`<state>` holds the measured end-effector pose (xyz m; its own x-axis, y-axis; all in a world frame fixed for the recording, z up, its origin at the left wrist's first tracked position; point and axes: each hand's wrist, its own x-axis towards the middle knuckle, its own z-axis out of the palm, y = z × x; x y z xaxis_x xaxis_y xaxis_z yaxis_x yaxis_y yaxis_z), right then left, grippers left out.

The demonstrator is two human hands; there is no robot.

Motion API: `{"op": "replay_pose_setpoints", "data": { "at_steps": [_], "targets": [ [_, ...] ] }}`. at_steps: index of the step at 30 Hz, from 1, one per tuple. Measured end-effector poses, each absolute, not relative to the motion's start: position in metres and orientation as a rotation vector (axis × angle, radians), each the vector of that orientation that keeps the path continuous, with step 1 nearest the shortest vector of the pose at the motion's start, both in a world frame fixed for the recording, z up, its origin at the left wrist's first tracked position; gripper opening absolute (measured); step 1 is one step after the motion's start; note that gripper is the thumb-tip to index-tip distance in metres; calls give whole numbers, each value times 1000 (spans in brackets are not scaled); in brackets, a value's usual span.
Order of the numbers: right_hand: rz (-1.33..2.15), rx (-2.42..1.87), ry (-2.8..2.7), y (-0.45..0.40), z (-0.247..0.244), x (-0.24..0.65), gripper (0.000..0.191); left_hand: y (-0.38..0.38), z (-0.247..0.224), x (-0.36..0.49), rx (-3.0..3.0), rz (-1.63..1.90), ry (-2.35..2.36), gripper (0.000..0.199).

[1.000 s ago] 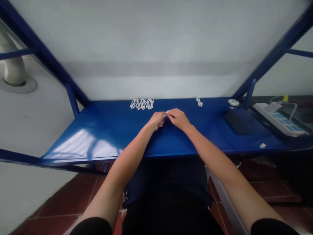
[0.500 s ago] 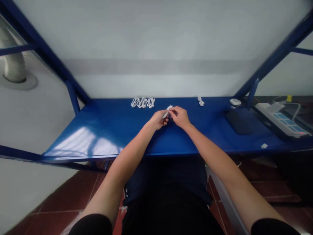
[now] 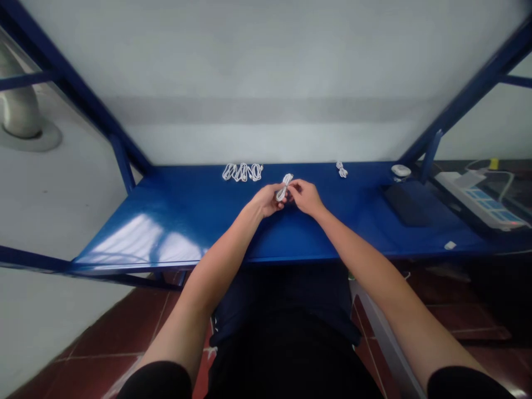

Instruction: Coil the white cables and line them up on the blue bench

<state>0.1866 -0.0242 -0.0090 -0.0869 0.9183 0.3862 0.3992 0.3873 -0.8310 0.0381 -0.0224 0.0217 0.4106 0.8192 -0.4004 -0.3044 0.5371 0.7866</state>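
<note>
A coiled white cable is held upright-tilted above the blue table, between both hands. My left hand is closed on its left side, with thumb and fingers around the lower part of the coil. At the coil's right side, my right hand pinches near its middle, where the loops are gathered. The exact spot under the fingertips is too small to make out. Behind my left hand, a row of three coiled white cables lies near the table's back edge.
Another white cable bundle lies at the back, right of centre. Farther right are a round white object, a dark flat object, a small white piece and a white power strip. Blue frame posts rise at both sides.
The held cable has turned so that its loops face the camera more fully. My left hand has shifted slightly; my right hand stays at the coil's right side.
</note>
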Motion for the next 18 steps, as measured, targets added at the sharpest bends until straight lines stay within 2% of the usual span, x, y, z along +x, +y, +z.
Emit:
{"op": "replay_pose_setpoints", "data": {
  "at_steps": [7,12,18],
  "targets": [
    [1161,-1050,-1418,-19,-6,189,27,-20,20,32,812,734,798,23],
    [1377,-1066,-1249,-15,-7,191,22,-18,16,33,888,754,863,16],
    [1446,-1103,-1172,-17,-4,190,14,-19,12,34,981,782,899,11]
  ]
}}
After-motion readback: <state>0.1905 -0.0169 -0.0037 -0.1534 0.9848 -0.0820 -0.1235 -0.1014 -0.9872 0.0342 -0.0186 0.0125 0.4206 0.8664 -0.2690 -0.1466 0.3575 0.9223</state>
